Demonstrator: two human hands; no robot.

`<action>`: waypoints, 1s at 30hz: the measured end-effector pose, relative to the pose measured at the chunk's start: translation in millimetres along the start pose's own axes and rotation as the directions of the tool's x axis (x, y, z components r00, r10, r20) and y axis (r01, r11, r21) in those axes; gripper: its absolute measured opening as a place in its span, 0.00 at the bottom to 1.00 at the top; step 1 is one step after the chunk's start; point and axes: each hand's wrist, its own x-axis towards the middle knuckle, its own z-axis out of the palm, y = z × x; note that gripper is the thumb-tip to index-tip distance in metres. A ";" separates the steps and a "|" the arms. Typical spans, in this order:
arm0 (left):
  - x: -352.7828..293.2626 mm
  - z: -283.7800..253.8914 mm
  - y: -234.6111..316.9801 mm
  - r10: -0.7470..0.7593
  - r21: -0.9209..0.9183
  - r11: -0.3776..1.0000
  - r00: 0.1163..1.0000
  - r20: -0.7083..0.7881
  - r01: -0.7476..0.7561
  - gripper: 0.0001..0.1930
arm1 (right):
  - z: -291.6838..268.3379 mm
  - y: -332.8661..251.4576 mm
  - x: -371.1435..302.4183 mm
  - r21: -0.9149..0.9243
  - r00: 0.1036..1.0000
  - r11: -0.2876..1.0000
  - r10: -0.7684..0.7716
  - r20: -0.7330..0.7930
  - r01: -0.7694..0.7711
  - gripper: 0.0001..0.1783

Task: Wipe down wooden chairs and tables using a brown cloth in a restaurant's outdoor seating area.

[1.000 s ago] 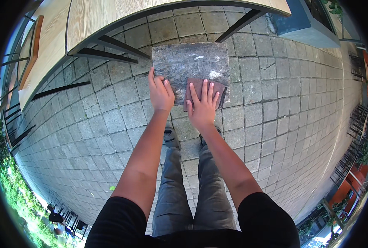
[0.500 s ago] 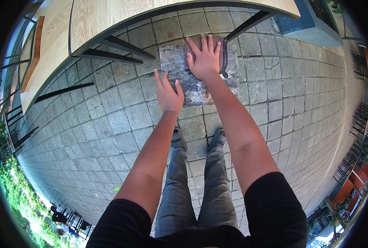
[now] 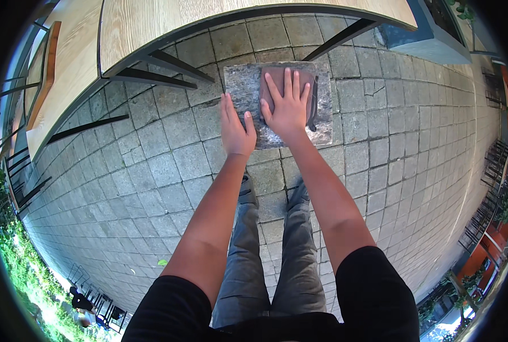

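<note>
Your board [image 3: 241, 85], a rect. slab w/ rough, mottled grey-and-whitish surface, sits ahead of your shoes [image 3: 247, 191], long axis L-R, near the wood-grain table [image 3: 208, 8]; your folded brown cloth [image 3: 279, 76], soft-looking, squarish, dark strip down its R edge, lies on the board's R half, long side pointing approx. away from you. R hand [image 3: 288, 108] flat on cloth, fingers spread wide; L hand [image 3: 237, 130] at board's L edge, fingers close together, thumb apart
</note>
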 end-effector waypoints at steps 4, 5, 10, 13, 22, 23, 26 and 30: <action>-1.9 -1.4 -3.3 -0.049 -0.048 0.998 0.998 0.028 0.050 0.40 | -18.0 -20.2 -72.9 0.041 0.991 0.998 0.045 0.126 -0.050 0.42; -1.9 0.0 -2.4 -0.050 -0.052 0.997 0.998 0.026 0.052 0.40 | -19.8 -22.1 -89.1 0.045 0.987 0.997 0.061 0.147 -0.068 0.41; -1.9 0.9 -4.2 -0.052 -0.107 0.993 0.998 0.043 0.057 0.40 | -18.5 -32.2 -123.6 0.077 0.976 0.989 0.107 0.188 -0.123 0.38; -2.2 -0.3 -3.8 -0.065 -0.126 0.990 0.997 0.046 0.070 0.39 | -16.9 -35.3 -112.6 0.016 0.976 0.991 0.125 0.179 -0.130 0.37; -4.8 0.3 -6.4 -0.035 -0.111 0.993 0.998 0.043 0.039 0.39 | 7.4 -23.3 -2.9 -0.030 0.998 0.998 0.048 0.029 -0.047 0.39; -4.3 -0.4 -6.3 -0.036 -0.111 0.993 0.998 0.043 0.040 0.39 | 11.2 -22.8 11.5 -0.046 0.999 0.998 0.048 0.018 -0.047 0.39; -3.0 0.5 -2.5 -0.029 -0.117 0.993 0.999 0.040 0.034 0.39 | 19.5 -14.9 50.7 -0.078 0.999 0.997 0.007 -0.046 -0.010 0.37; -5.8 -3.8 -2.0 -0.029 -0.064 0.997 0.998 0.060 0.033 0.44 | 11.7 -21.1 90.9 -0.186 0.981 0.982 0.052 0.189 -0.016 0.34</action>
